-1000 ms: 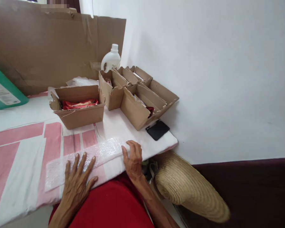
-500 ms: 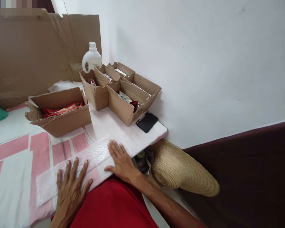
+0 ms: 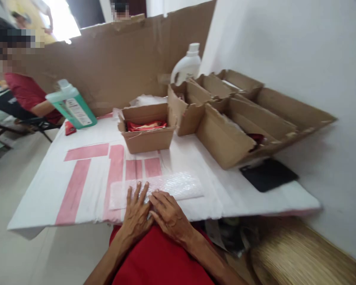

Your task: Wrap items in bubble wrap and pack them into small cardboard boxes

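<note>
A folded strip of clear bubble wrap (image 3: 180, 185) lies flat along the front of the cloth-covered table. My left hand (image 3: 137, 209) rests on its near edge, palm down, fingers stretched and slightly apart. Close beside it, my right hand (image 3: 172, 217) lies palm down with its fingers extended, the tips meeting the left hand's thumb side. Neither hand grips anything. Just beyond the strip stands an open cardboard box (image 3: 150, 140) with red packets (image 3: 146, 126) inside.
More open cardboard boxes (image 3: 222, 138) stand at the right, near a white jug (image 3: 187, 65) and a black flat object (image 3: 268, 174). A green liquid bottle (image 3: 74, 107) is at the left. Beyond a cardboard partition (image 3: 121, 59) sits a person in red (image 3: 26, 93). Low right is a woven straw hat (image 3: 308, 253).
The view has swung left, bringing the green bottle and a person in. My hands, earlier spread apart along the bubble wrap, have come together near its front edge.
</note>
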### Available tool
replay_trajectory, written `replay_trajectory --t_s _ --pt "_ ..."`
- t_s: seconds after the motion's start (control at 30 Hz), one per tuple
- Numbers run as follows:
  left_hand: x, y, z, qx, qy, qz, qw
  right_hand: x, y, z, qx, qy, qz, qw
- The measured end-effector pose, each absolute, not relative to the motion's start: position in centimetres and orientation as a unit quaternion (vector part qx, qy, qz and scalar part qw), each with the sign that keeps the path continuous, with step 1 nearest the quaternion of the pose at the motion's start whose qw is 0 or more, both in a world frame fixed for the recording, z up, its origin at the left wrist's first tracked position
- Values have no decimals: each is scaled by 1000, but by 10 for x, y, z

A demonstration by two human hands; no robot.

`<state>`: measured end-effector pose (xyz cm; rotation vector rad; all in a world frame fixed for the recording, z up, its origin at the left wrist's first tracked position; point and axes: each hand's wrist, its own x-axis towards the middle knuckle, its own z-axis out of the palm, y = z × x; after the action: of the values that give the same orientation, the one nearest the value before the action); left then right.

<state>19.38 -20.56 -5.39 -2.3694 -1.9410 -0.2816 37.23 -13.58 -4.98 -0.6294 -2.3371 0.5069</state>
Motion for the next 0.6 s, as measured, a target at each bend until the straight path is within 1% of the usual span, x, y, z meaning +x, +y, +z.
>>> replay_trajectory --t_s 0.13,0.27,0.33,0.43,0.5,0.53,0.6 --pt "195 -205 -48 -766 -636 -98 9 357 -135 -62 -254 -859 263 358" --pt "189 -211 -40 -770 -623 -136 -27 360 -136 -59 -262 -868 262 330" --pt "178 -217 -38 -748 -641 -169 -23 360 -137 -58 -269 -873 255 317" --pt "156 -232 -31 -638 -739 -213 29 360 -138 -56 -270 -883 238 302" --pt "143 -240 -23 -526 -825 -196 58 359 -139 -55 -269 -897 217 277" --pt "139 -242 -17 -474 -862 -173 51 359 -140 -54 -270 -904 204 261" --pt "133 -243 -5 -399 -908 -124 -12 358 -141 -52 -273 -917 174 233"
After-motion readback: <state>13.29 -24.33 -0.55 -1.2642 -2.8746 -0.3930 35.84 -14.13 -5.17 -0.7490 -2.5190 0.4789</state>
